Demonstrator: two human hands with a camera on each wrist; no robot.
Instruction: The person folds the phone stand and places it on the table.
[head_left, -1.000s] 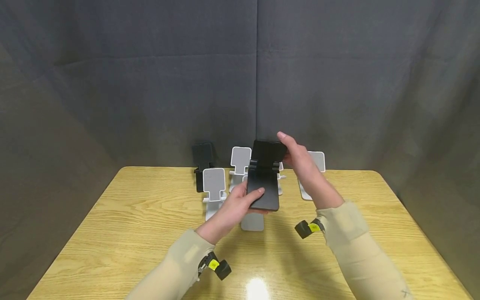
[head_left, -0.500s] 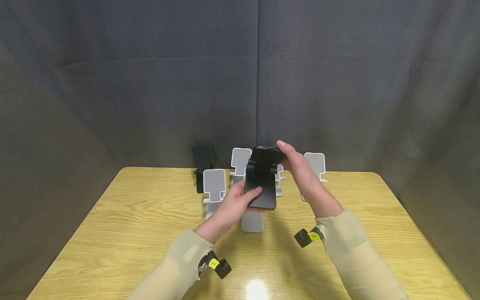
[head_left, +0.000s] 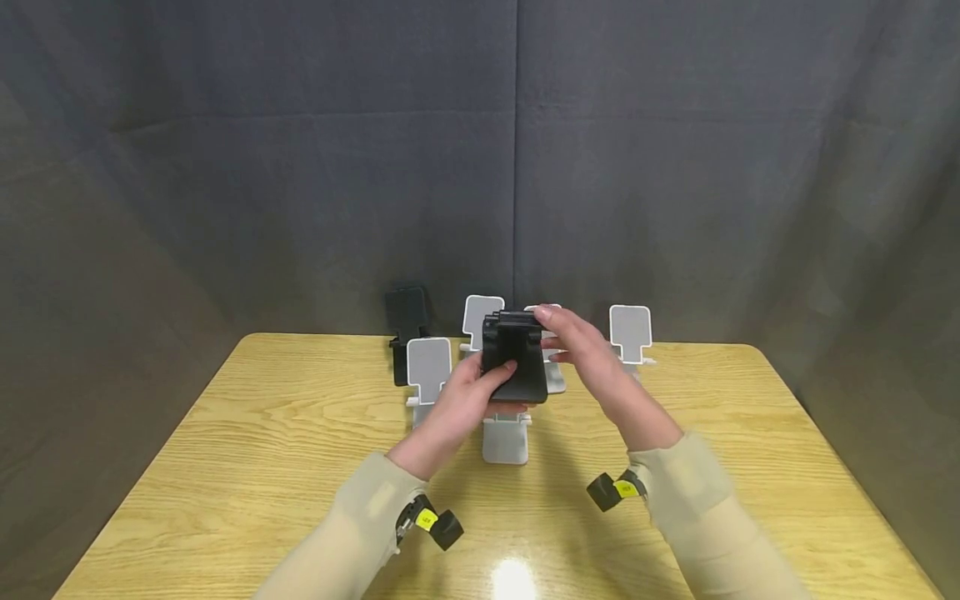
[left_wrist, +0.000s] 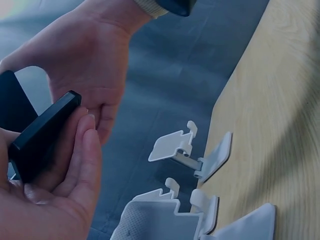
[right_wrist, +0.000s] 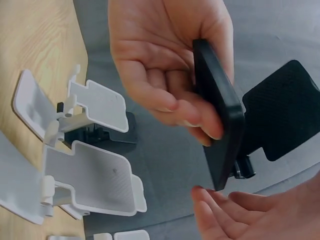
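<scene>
Dk grey curtain (head_left: 315, 200) behind lt wood table (head_left: 247, 467), w/ glare spot (head_left: 514, 578).

Head view high, forward-down; wrist views close, black stand (head_left: 529, 367) in both.

Black folding phone stand (head_left: 528, 357), above the table: plastic by its look, matt and smooth, with a faint sheen along the base plate's edge
Its hinge (right_wrist: 243, 167): glossy, catching a bright highlight; metal or plastic cannot be told
Its upper plate (right_wrist: 285, 112): dull, with a fine-grained face
White phone stands (head_left: 631, 332), on the table: smooth plastic-looking rims and hooks with a soft sheen
Their grey pads (left_wrist: 160, 217): matt, rubber-like, partly dotted
Table (head_left: 247, 475): wood-grain top, smooth, glossy enough to mirror a lamp near its front edge
Curtain (head_left: 300, 217), behind the table: matt cloth, creased
Sleeves (head_left: 371, 508), over the table: soft, dull, wrinkled cloth
</scene>
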